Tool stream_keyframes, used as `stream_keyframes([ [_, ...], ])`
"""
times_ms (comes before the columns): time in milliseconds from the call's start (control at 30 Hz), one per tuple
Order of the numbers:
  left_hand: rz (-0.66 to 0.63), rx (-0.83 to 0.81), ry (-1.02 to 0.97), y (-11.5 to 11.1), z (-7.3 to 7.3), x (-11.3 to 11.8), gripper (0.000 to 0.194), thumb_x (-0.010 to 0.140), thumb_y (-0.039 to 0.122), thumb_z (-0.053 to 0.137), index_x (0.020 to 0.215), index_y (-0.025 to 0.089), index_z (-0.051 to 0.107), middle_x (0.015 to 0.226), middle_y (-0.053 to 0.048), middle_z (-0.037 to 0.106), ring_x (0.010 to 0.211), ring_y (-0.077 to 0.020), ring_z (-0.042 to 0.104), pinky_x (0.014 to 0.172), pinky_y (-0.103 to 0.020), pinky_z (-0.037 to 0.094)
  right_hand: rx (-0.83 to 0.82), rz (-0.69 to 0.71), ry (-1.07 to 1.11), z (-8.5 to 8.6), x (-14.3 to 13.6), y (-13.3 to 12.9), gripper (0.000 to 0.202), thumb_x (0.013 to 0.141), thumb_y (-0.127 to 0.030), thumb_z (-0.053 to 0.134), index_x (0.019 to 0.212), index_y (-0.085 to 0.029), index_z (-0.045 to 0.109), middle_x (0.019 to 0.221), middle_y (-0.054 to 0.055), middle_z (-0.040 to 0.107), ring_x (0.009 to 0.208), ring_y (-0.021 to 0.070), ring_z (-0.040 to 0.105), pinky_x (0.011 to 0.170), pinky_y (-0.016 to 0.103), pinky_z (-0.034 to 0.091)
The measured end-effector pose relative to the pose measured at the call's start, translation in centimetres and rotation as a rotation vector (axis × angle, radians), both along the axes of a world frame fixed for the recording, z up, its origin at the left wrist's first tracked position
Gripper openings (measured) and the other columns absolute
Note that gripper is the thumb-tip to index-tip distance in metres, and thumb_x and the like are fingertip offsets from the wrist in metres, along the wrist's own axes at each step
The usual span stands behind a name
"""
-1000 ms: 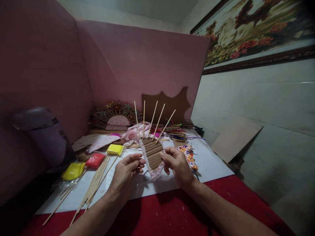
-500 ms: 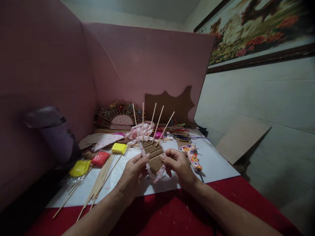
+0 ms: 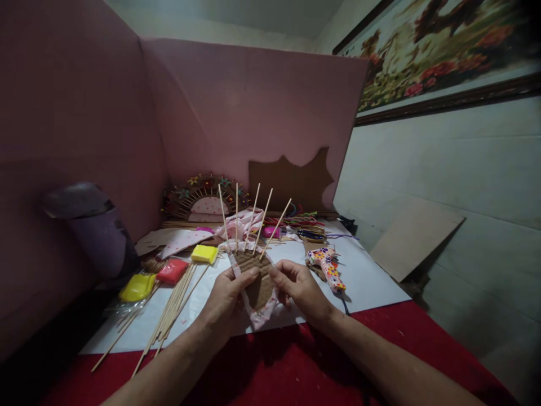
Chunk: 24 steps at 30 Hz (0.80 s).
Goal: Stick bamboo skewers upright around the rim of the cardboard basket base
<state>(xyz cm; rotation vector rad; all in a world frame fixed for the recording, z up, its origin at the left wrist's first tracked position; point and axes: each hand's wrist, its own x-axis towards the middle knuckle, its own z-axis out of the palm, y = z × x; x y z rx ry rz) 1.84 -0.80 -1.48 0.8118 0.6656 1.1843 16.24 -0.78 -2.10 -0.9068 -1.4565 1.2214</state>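
Observation:
Between my two hands is a rounded piece of corrugated cardboard (image 3: pixel 258 290), its edge wrapped in pink patterned fabric (image 3: pixel 261 319). Several thin wooden sticks (image 3: pixel 264 217) stand up fanwise from its far edge. My left hand (image 3: pixel 230 293) grips the left side, thumb lying on the cardboard and fingers underneath. On the right side my right hand (image 3: pixel 298 285) pinches the edge between thumb and fingers. Just to the right of that hand lies a flower-patterned glue gun (image 3: pixel 328 266), touched by neither hand.
Left on the white sheet (image 3: pixel 372 287) lie loose sticks (image 3: pixel 171 307) and packets of yellow (image 3: pixel 204 254) and red clay (image 3: pixel 172 271). Behind are crumpled pink fabric (image 3: pixel 243 224), scissors (image 3: pixel 311 233) and a decorated cardboard fan (image 3: pixel 207 200). A purple container (image 3: pixel 99 237) stands far left.
Both hands have brought the cardboard piece slightly left and nearer to me, its sticks shifting left and lower. Both keep their hold.

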Motion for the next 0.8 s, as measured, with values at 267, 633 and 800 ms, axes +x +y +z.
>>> stream_keyframes([
  [267,-0.029,0.027,-0.034,-0.06,-0.16,0.03,0.016,0.067,0.015,0.066,0.082,0.008,0.066,0.069,-0.009,0.071,0.058,-0.0179,0.064,0.059,-0.029,0.051,-0.023,0.029,0.036,-0.03,0.02,-0.02,0.026,0.073,-0.037,0.059,0.064,-0.015,0.047,0.049,-0.007,0.044,0.035,0.0042,0.037,0.031,0.016,0.026],
  [633,-0.024,0.028,-0.002,-0.10,-0.27,-0.20,0.014,0.067,0.016,0.068,0.078,0.008,0.067,0.065,-0.008,0.070,0.056,-0.0171,0.063,0.054,-0.026,0.049,-0.005,0.020,-0.012,-0.16,-0.09,-0.10,0.032,0.075,-0.043,0.057,0.063,-0.015,0.047,0.045,-0.007,0.043,0.033,0.0038,0.035,0.031,0.015,0.025],
  [800,-0.003,0.008,-0.018,-0.01,0.05,-0.38,0.014,0.068,0.016,0.066,0.081,0.010,0.067,0.069,-0.008,0.072,0.059,-0.0182,0.064,0.059,-0.029,0.051,0.028,-0.217,0.018,-0.44,0.28,0.59,0.032,0.075,-0.047,0.055,0.070,-0.017,0.049,0.047,-0.006,0.048,0.033,0.0047,0.037,0.029,0.015,0.028],
])
